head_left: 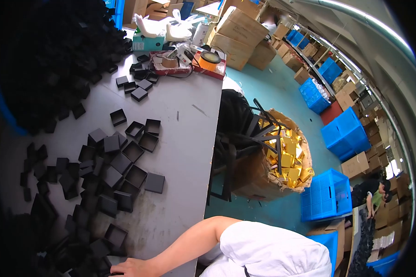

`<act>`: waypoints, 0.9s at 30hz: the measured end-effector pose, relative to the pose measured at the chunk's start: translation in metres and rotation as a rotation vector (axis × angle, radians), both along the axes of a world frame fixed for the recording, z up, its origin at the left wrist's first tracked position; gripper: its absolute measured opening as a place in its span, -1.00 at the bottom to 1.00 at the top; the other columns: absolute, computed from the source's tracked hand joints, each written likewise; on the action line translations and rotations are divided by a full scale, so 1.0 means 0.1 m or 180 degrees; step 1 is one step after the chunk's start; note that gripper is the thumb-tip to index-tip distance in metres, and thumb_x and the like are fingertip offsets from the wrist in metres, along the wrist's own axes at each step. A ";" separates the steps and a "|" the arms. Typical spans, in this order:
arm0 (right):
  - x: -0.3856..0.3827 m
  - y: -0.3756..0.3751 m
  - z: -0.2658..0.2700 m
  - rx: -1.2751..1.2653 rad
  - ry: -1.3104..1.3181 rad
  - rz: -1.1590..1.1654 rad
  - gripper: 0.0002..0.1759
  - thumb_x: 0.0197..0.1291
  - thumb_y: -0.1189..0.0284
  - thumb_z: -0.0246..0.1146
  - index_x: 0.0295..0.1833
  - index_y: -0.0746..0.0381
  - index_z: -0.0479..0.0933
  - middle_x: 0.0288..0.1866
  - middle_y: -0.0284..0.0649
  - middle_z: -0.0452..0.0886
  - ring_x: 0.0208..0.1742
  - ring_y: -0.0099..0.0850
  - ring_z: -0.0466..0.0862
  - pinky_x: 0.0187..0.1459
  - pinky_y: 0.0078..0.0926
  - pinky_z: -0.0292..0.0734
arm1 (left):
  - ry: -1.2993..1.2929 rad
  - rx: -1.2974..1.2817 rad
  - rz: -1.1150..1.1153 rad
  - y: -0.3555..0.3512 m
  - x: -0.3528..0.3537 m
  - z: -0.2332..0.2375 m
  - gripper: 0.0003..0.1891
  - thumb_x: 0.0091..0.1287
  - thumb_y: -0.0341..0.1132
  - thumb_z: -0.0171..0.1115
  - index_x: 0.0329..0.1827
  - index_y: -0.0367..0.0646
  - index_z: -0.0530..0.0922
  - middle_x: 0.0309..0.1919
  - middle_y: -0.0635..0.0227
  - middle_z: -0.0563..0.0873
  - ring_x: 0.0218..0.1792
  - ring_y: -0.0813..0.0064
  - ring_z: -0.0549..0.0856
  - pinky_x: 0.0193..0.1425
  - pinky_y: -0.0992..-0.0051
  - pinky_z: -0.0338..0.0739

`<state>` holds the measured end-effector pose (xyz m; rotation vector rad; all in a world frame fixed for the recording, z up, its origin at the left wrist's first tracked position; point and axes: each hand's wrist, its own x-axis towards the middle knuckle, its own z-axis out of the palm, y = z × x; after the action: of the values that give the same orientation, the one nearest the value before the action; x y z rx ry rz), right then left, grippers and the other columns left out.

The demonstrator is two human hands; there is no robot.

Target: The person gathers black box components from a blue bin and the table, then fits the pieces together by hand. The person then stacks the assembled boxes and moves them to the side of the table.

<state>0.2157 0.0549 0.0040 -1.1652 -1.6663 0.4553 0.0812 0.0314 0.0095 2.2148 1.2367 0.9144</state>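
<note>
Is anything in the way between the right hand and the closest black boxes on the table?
Nothing visible is. The right hand lies at the edge of the scattered black boxes, its fingers beside the nearest one. The picture's bottom edge cuts off part of the hand, so I can't tell about anything below.
</note>
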 end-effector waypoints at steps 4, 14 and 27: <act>-0.01 0.00 -0.07 0.0038 0.0222 0.0072 -0.43 -0.11 0.36 0.39 0.07 0.29 0.42 -0.17 -0.08 0.44 -0.29 -0.03 0.57 -0.33 -0.19 0.49 | 0.0189 0.0254 0.0176 0.00 0.12 0.12 -0.27 0.12 -0.44 0.49 0.33 -0.35 0.27 0.14 -0.06 0.56 0.04 0.06 0.65 0.09 0.17 0.58; 0.02 0.03 -0.05 0.0355 0.0348 -0.0239 -0.39 -0.09 0.39 0.37 0.15 0.28 0.41 -0.22 -0.08 0.45 -0.33 -0.05 0.59 -0.38 -0.22 0.52 | -0.0334 0.0025 0.0416 0.00 0.00 -0.23 -0.25 0.12 -0.44 0.35 0.42 -0.32 0.25 0.26 -0.01 0.49 0.24 0.08 0.53 0.35 0.29 0.36; 0.24 -0.13 0.01 0.0670 0.0049 -0.1186 -0.46 -0.09 0.42 0.34 0.11 0.23 0.48 -0.09 -0.06 0.56 -0.13 -0.05 0.63 -0.20 -0.12 0.61 | 0.0045 0.0112 0.0183 -0.25 -0.06 0.00 -0.19 -0.01 -0.42 0.39 0.40 -0.28 0.31 0.27 0.04 0.48 0.10 0.12 0.56 0.20 0.32 0.46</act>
<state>0.2397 0.0419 0.0047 -1.2725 -1.4031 0.0526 0.0753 0.0063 0.0093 2.2271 1.3064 0.9509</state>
